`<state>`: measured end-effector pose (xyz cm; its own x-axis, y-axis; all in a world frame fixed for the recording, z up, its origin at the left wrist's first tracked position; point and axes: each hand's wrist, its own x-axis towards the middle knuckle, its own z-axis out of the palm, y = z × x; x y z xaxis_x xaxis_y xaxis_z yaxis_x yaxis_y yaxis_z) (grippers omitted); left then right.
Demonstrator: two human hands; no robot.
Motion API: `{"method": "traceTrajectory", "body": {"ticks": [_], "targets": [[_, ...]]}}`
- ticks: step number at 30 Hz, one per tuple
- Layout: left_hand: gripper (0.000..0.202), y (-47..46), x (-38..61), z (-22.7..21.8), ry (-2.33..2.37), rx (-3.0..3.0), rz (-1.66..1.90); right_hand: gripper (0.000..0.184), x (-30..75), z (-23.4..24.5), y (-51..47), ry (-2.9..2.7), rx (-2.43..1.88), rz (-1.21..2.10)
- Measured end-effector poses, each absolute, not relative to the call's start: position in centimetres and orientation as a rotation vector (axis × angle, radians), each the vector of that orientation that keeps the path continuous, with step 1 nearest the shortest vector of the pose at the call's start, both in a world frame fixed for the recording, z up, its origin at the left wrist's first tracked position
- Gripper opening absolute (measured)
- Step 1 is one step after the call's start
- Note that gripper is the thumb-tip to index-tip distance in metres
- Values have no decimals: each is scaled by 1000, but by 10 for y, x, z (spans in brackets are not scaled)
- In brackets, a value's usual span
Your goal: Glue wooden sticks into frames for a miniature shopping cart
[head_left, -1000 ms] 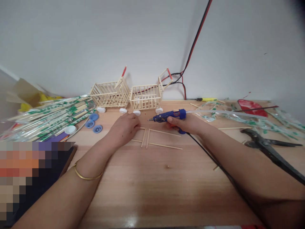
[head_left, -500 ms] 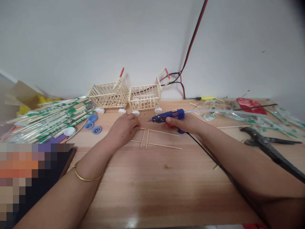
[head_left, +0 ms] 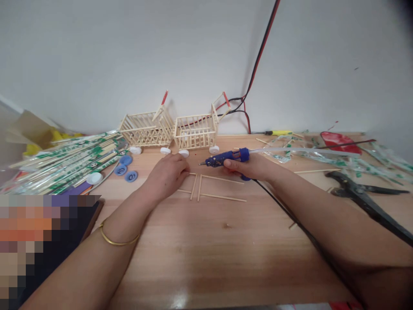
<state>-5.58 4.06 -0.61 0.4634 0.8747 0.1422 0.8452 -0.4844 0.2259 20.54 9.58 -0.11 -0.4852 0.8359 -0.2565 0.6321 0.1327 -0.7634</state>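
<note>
Mid-frame, my right hand (head_left: 253, 167) grips a speckled blue glue gun (head_left: 219, 159); my left hand (head_left: 168, 173) curls at slim pale sticks (head_left: 194, 187), its hold hidden.

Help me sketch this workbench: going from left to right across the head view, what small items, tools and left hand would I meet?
White cap → blue caps → left hand → glue gun → pliers.
</note>
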Motion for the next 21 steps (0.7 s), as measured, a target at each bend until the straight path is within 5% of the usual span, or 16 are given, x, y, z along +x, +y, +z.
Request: {"method": "traceTrajectory", "body": {"ticks": [21], "targets": [[15, 42, -57, -9, 1485, 2581, 425, 52, 203, 3, 94, -2291, -1445, 1221]]}}
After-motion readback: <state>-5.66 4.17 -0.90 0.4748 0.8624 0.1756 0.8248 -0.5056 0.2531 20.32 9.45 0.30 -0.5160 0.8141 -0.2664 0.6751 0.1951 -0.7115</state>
